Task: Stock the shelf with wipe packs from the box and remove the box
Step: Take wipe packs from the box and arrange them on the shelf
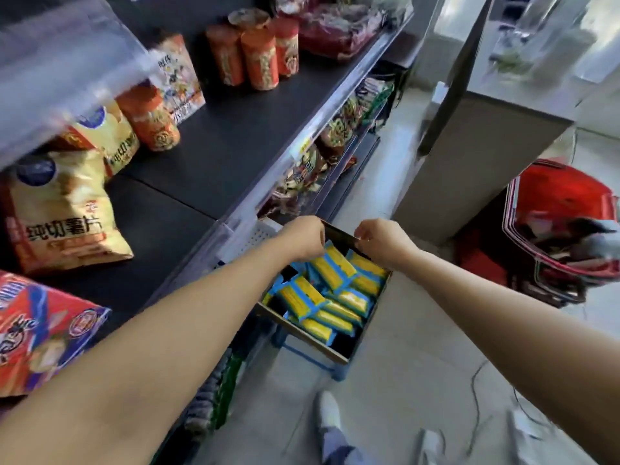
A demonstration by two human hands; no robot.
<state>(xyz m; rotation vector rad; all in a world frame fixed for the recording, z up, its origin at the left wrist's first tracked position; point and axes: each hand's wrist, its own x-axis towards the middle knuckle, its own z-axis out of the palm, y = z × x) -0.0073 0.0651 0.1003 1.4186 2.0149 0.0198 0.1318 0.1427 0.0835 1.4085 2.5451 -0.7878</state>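
Shop aisle, grey floor: cardboard box [302, 332] of yellow-and-blue wipe packs [332, 268] sits low beside the dark shelf [218, 139]. Left hand [303, 238] and right hand [382, 243] each hold its far rim in a narrow grip. Crisp bags [63, 213] occupy the shelf; red baskets [563, 213] stand at right.

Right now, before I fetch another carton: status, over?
Left hand and right hand gripping far flap of box. Packs piled inside, box beside shelf. Red baskets off right, clear of it.
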